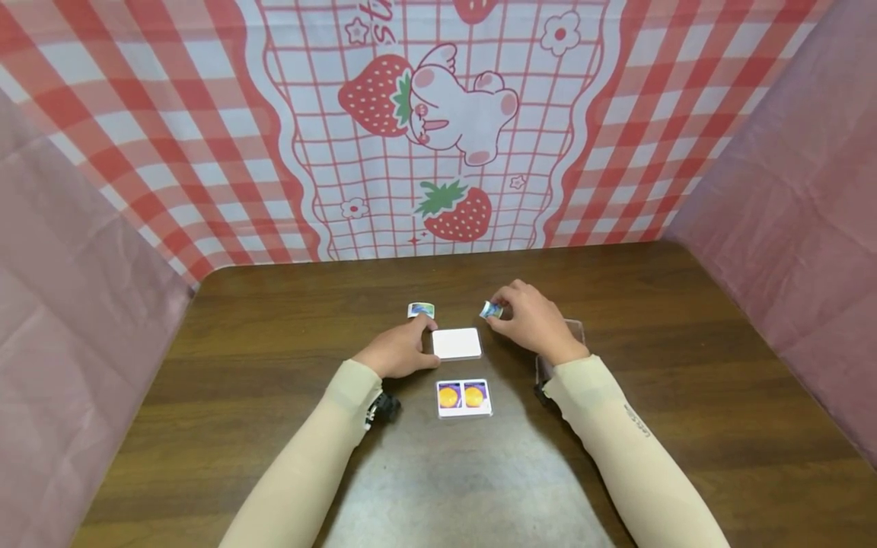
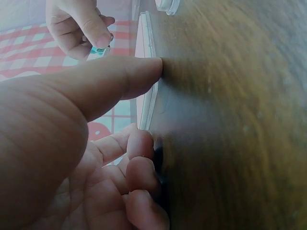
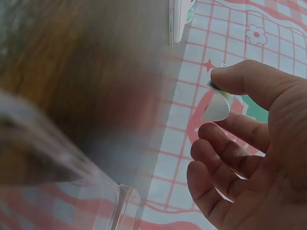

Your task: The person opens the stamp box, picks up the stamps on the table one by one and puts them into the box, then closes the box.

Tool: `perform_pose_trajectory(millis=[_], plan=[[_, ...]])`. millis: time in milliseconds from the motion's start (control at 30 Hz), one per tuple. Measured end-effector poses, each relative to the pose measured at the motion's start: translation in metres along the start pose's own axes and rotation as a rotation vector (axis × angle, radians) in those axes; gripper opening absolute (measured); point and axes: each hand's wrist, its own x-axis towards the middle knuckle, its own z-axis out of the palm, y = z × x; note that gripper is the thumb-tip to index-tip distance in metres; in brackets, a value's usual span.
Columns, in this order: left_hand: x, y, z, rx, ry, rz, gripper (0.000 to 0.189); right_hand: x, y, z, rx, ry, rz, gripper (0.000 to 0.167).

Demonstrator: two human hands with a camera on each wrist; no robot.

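A flat white rectangle with a clear rim, like a small acrylic frame (image 1: 457,344), lies on the table. My left hand (image 1: 399,348) holds it at its left side, thumb at the near corner and forefinger at the far one. In the right wrist view, my right hand (image 1: 536,318) pinches a small stamp (image 3: 218,107) between thumb and forefinger; its paper is curled and its edge finely toothed. The stamp's front shows blue and green in the head view. Another stamp (image 1: 421,310) of similar colours lies just beyond my left fingertips.
Nearer me lies a second clear-rimmed frame (image 1: 464,398) with two orange-and-purple pictures. A transparent box (image 1: 575,330) stands partly hidden under my right wrist. The wooden table (image 1: 274,320) ends at a checked cloth backdrop (image 1: 438,221), with pink cloth at both sides.
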Motion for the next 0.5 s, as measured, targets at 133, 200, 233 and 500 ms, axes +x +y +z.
perform_pose_trajectory(millis=[133, 200, 233, 500], plan=[[-0.0003, 0.0003, 0.0008, 0.002, -0.001, -0.002, 0.060, -0.0003, 0.0004, -0.0005, -0.001, 0.003, 0.004, 0.031], [-0.0003, 0.0003, 0.0010, -0.001, 0.001, -0.002, 0.060, -0.0002, 0.0003, -0.0009, -0.002, 0.003, 0.004, 0.031], [-0.0003, 0.0002, 0.0010, -0.003, 0.002, -0.002, 0.060, -0.0003, 0.0002, -0.0012, -0.002, 0.004, 0.002, 0.031], [-0.0001, -0.0003, 0.0012, -0.001, 0.008, 0.001, 0.059, -0.0014, 0.0004, -0.0019, -0.002, 0.007, -0.005, 0.031]])
